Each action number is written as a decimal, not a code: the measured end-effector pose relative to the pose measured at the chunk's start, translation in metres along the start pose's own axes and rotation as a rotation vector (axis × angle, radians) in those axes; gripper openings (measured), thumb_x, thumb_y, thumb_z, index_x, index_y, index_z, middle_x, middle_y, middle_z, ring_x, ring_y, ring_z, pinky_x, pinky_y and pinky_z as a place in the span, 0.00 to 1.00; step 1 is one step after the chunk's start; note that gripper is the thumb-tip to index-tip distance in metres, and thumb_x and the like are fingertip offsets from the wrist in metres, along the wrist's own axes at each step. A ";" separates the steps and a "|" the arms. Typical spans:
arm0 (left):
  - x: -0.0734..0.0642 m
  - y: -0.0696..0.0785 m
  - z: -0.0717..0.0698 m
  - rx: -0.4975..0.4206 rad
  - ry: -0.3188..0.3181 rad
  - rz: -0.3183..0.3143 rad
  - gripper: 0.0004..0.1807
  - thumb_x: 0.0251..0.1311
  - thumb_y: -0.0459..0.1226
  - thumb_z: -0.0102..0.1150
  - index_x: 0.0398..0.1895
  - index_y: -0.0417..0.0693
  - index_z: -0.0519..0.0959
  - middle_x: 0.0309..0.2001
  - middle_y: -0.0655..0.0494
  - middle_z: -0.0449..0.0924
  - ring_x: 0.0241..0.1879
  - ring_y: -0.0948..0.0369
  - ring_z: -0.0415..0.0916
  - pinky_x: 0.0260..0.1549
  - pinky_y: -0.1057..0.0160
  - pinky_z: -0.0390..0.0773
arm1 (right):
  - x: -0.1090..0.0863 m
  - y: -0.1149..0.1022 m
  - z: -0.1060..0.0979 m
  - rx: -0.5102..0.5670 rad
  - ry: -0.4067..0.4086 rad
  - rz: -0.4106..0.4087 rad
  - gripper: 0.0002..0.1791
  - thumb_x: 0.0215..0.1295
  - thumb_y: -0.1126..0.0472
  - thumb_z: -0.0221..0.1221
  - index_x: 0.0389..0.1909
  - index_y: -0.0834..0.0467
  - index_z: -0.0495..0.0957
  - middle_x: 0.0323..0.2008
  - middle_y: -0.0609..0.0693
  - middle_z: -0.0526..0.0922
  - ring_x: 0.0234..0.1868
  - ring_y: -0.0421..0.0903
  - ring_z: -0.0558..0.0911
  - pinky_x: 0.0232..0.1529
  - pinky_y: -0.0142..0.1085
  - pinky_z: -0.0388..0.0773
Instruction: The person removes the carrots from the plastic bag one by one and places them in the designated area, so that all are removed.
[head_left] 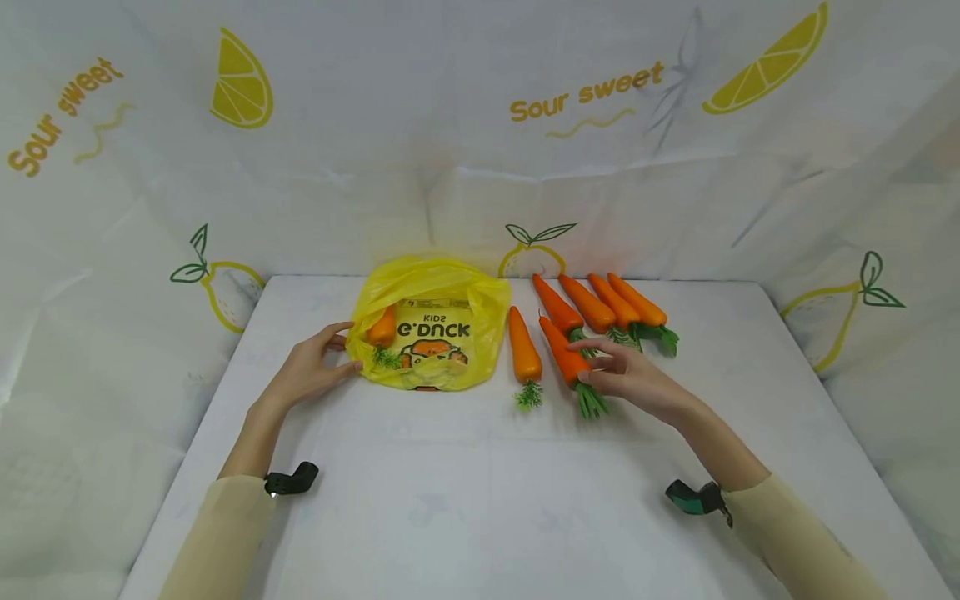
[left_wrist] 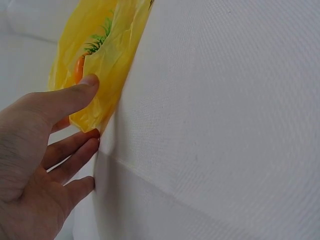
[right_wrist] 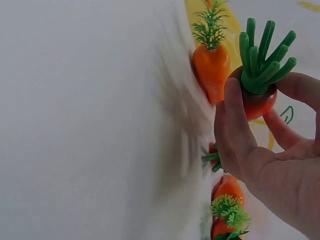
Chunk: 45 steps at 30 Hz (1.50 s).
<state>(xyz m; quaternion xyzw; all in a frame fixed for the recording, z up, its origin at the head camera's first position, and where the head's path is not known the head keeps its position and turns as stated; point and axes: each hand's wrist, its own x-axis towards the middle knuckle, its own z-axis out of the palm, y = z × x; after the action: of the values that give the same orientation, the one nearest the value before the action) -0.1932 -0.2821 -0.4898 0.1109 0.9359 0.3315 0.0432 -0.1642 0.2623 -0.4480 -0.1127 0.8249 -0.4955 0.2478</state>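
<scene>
My right hand (head_left: pixel 637 379) grips a toy carrot (head_left: pixel 561 348) near its thick end, thumb on one side and fingers on the other. Stubby green stems (right_wrist: pixel 262 60) stick out from that carrot, toward the right wrist camera. At the left, my left hand (head_left: pixel 313 367) pinches the side of a yellow plastic bag (head_left: pixel 487 333), its thumb (left_wrist: pixel 82 92) against the plastic and the other fingers spread. Inside the bag's mouth lies one carrot (head_left: pixel 383 328) with feathery green leaves, partly covered by the plastic.
Between the bag and my right hand lies a single carrot (head_left: pixel 524 346), leaves toward me. Several more carrots (head_left: pixel 588 304) lie in a row at the back right. The white table (head_left: pixel 465 500) meets a lemon-printed cloth (head_left: pixel 420 183) behind it.
</scene>
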 end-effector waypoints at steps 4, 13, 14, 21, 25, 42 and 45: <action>-0.001 0.000 -0.001 0.001 0.001 -0.003 0.42 0.67 0.43 0.74 0.81 0.42 0.67 0.64 0.33 0.84 0.66 0.36 0.81 0.72 0.30 0.73 | 0.001 0.008 0.003 0.001 -0.017 0.024 0.30 0.80 0.53 0.62 0.79 0.51 0.69 0.78 0.63 0.73 0.69 0.58 0.81 0.65 0.44 0.87; -0.002 -0.002 0.002 0.002 -0.001 -0.007 0.42 0.68 0.43 0.74 0.81 0.43 0.67 0.64 0.33 0.84 0.66 0.36 0.81 0.72 0.31 0.73 | 0.005 0.009 0.012 -0.030 -0.021 -0.034 0.30 0.79 0.55 0.64 0.77 0.56 0.72 0.78 0.64 0.71 0.71 0.64 0.78 0.64 0.43 0.87; -0.002 -0.002 0.002 0.001 -0.002 -0.008 0.42 0.68 0.43 0.74 0.81 0.43 0.67 0.65 0.33 0.84 0.66 0.36 0.80 0.72 0.31 0.73 | 0.005 0.009 0.013 -0.037 -0.020 -0.040 0.29 0.79 0.55 0.64 0.76 0.56 0.72 0.78 0.64 0.72 0.71 0.64 0.78 0.65 0.47 0.86; -0.002 -0.002 0.002 0.005 0.000 -0.005 0.42 0.68 0.42 0.74 0.81 0.43 0.67 0.65 0.33 0.84 0.66 0.36 0.80 0.73 0.30 0.73 | 0.010 0.009 0.020 -0.082 -0.013 -0.047 0.28 0.78 0.54 0.66 0.74 0.54 0.74 0.75 0.63 0.76 0.73 0.66 0.78 0.71 0.60 0.81; -0.002 -0.002 0.003 0.006 0.002 -0.008 0.42 0.68 0.42 0.74 0.81 0.43 0.67 0.65 0.33 0.84 0.66 0.36 0.80 0.73 0.30 0.73 | 0.011 0.009 0.023 -0.093 -0.010 -0.045 0.28 0.78 0.54 0.65 0.74 0.54 0.74 0.73 0.63 0.78 0.73 0.66 0.78 0.72 0.61 0.80; -0.001 -0.001 0.001 -0.002 0.002 -0.007 0.42 0.68 0.42 0.74 0.81 0.43 0.67 0.65 0.33 0.84 0.66 0.36 0.80 0.73 0.31 0.72 | 0.006 -0.001 0.013 -0.024 -0.045 -0.022 0.27 0.81 0.56 0.61 0.75 0.57 0.73 0.72 0.68 0.79 0.64 0.59 0.87 0.64 0.47 0.88; -0.001 0.000 0.001 -0.004 -0.001 -0.008 0.42 0.68 0.42 0.74 0.81 0.43 0.67 0.65 0.33 0.84 0.67 0.36 0.80 0.73 0.30 0.72 | 0.005 -0.007 0.008 -0.009 -0.020 -0.023 0.28 0.80 0.54 0.62 0.76 0.57 0.72 0.72 0.66 0.79 0.66 0.60 0.85 0.66 0.49 0.87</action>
<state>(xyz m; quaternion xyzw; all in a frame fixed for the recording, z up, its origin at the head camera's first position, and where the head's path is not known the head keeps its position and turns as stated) -0.1916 -0.2818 -0.4903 0.1072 0.9357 0.3329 0.0453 -0.1651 0.2509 -0.4462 -0.1283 0.8232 -0.4934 0.2500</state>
